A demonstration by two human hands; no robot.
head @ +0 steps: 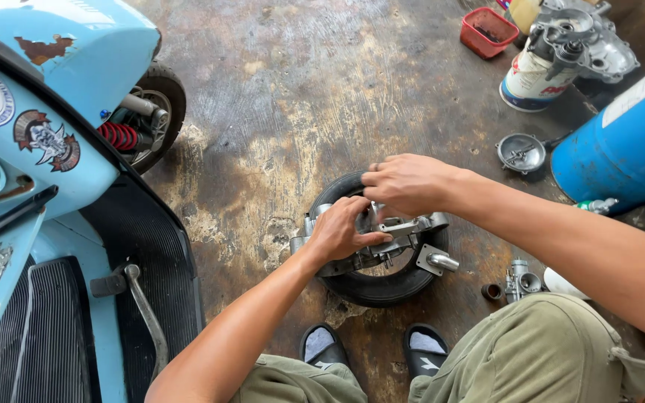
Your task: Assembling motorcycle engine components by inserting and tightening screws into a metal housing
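Down on the floor, this was how things lay:

Engine casing: a grey metal engine casing rested on top of a small black tyre, which lay flat on the stained concrete floor just ahead of the person's sandalled feet.
Left hand: the left hand was laid over the casing's left side, fingers curled down around the metal and gripping it (the thumb pointed towards the middle).
Right hand: the right hand came in from the right and sat on the casing's upper edge, fingers bent and pinched together at a part there; what they pinched could not be told.
Scooter: a light blue scooter stood to the left, its red spring showing beside the front wheel.
Right side: a carburettor lay near the tyre, a blue cylinder well apart.
Far end: a second engine casing sat on a paint can, with a red plastic tub just beside it.
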